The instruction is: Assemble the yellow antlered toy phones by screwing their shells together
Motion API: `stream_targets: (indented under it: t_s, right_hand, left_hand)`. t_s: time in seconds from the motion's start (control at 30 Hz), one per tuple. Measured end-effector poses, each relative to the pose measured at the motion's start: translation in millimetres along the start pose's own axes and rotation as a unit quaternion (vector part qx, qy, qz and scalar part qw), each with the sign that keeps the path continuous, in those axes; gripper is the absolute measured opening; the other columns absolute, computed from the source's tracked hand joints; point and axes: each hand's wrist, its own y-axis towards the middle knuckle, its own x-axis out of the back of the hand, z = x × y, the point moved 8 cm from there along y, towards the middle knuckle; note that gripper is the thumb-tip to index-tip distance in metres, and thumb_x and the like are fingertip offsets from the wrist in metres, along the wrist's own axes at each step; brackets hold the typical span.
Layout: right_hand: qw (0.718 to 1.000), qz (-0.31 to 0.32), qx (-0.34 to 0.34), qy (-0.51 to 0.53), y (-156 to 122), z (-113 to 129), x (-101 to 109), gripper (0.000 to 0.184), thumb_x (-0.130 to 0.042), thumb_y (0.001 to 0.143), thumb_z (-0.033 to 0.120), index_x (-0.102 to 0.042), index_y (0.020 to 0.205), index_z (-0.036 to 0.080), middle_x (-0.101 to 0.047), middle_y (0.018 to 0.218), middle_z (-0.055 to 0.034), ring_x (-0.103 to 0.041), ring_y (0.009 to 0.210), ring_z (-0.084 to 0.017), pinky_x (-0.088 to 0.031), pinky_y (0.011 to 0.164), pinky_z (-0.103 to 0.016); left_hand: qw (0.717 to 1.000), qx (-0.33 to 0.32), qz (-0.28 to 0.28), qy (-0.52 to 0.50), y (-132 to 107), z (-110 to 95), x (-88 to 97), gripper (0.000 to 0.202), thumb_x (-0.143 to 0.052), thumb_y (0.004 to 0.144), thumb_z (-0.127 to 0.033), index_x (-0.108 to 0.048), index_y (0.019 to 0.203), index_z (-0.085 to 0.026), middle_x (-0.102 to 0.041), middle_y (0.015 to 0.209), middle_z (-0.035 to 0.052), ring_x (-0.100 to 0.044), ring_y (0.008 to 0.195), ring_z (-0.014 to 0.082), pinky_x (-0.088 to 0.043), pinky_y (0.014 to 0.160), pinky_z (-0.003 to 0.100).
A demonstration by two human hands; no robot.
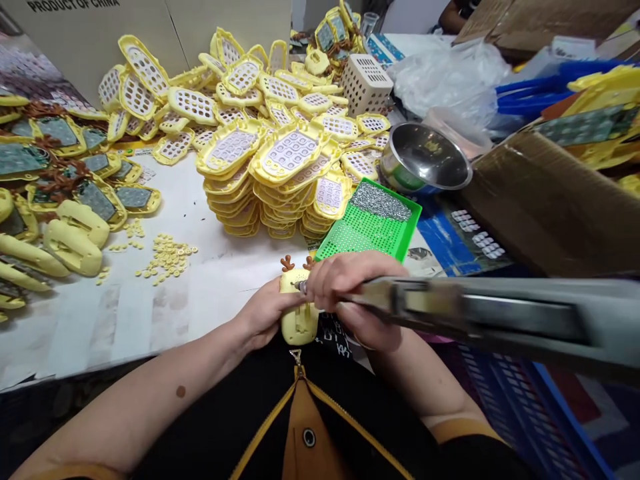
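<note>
While open yellow plastic halves with grey-green boards and brown antlers (pixel 55 131) crowd the left edge of the white-covered surface (pixel 215 273), smooth pale-yellow rounded shells (pixel 83 240) lie in front of them. Next come small round pale-yellow pieces (pixel 170 257), loosely scattered. Along the far edge sprawl yellow plastic frames with white, hole-dotted faces (pixel 195 105); similar ones stand in tall stacks (pixel 287 152) nearer the middle.

At the near edge, the left hand (pixel 265 303) is clamped on the side of a pale-yellow plastic casing with brown antlers (pixel 299 330). The right hand (pixel 350 280) is closed round the front of a long grey power driver (pixel 440 300), whose tip points at the casing's upper part; whether a screw sits there is too small to tell.

This casing seems joined, its fastening apparently under way, while the open halves and stacked frames look not yet closed up. Further right, a green perforated plastic tray (pixel 345 241) holds small silvery metal pieces (pixel 380 202), beside a shiny steel bowl (pixel 430 157) and a brown cardboard box (pixel 535 200).
</note>
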Motion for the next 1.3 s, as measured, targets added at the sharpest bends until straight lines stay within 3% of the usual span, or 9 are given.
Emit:
stream_targets:
  t_s: [0.07,0.17,0.3,0.4,0.8,1.17,1.3]
  right_hand:
    - [0.998,-0.022,0.05,0.016,6,18,14,0.012,-0.065,0.081,0.025,-0.064,0.093,0.025,-0.055,0.055,0.0047,-0.055,0.046,-0.013,-0.05,0.045,-0.029]
    - [0.989,-0.104,0.094,-0.039,13,28,53,0.006,-0.068,0.081,0.027,-0.066,0.087,0.027,-0.052,0.052,0.0061,-0.051,0.042,-0.012,-0.048,0.042,-0.027]
    - [0.972,-0.193,0.077,-0.111,10,7,104,0.011,-0.072,0.078,0.031,-0.064,0.083,0.027,-0.051,0.053,0.0071,-0.05,0.042,-0.011,-0.048,0.044,-0.026]
    - [0.967,-0.208,0.055,-0.137,5,-10,121,0.014,-0.073,0.077,0.034,-0.063,0.083,0.026,-0.052,0.055,0.0068,-0.051,0.044,-0.011,-0.048,0.046,-0.027]
    - [0.976,-0.187,0.044,-0.105,4,-21,129,0.008,-0.073,0.079,0.026,-0.067,0.086,0.026,-0.054,0.055,0.0065,-0.054,0.045,-0.011,-0.05,0.047,-0.026]
    - [0.973,-0.188,0.029,-0.128,2,-26,128,0.013,-0.074,0.077,0.032,-0.065,0.083,0.026,-0.054,0.054,0.0064,-0.053,0.044,-0.011,-0.049,0.046,-0.027]
    - [0.969,-0.205,0.053,-0.126,4,-8,118,0.009,-0.073,0.077,0.03,-0.066,0.082,0.027,-0.054,0.053,0.0061,-0.05,0.043,-0.011,-0.048,0.046,-0.028]
  left_hand:
    - [0.999,0.007,-0.023,-0.025,0,1,4.8,0.041,-0.075,0.069,-0.014,-0.063,0.108,-0.014,-0.071,0.09,0.0063,-0.065,0.082,0.0199,-0.05,0.08,0.033]
    - [0.996,0.009,-0.058,-0.073,-1,-1,11.5,0.042,-0.073,0.074,-0.015,-0.061,0.114,-0.015,-0.073,0.096,0.0083,-0.068,0.084,0.0212,-0.053,0.084,0.036]
    - [0.991,0.011,-0.091,-0.099,-1,-5,14.6,0.044,-0.067,0.081,-0.016,-0.056,0.124,-0.019,-0.074,0.098,0.0077,-0.07,0.086,0.022,-0.056,0.085,0.04]
    - [0.992,0.017,-0.084,-0.098,1,-7,11.2,0.047,-0.065,0.085,-0.019,-0.052,0.13,-0.022,-0.074,0.101,0.0077,-0.071,0.087,0.0232,-0.057,0.086,0.044]
    - [0.989,0.039,-0.079,-0.119,4,-4,11.8,0.054,-0.061,0.089,-0.019,-0.045,0.141,-0.024,-0.074,0.103,0.0095,-0.072,0.089,0.0232,-0.06,0.081,0.042]
    - [0.987,0.014,-0.104,-0.12,3,-5,15.3,0.045,-0.058,0.092,-0.02,-0.048,0.136,-0.02,-0.073,0.11,0.0119,-0.072,0.094,0.0238,-0.057,0.092,0.047]
    - [0.983,-0.011,-0.124,-0.135,1,-8,16.1,0.04,-0.057,0.092,-0.019,-0.051,0.132,-0.021,-0.073,0.107,0.0089,-0.072,0.09,0.0206,-0.056,0.094,0.046]
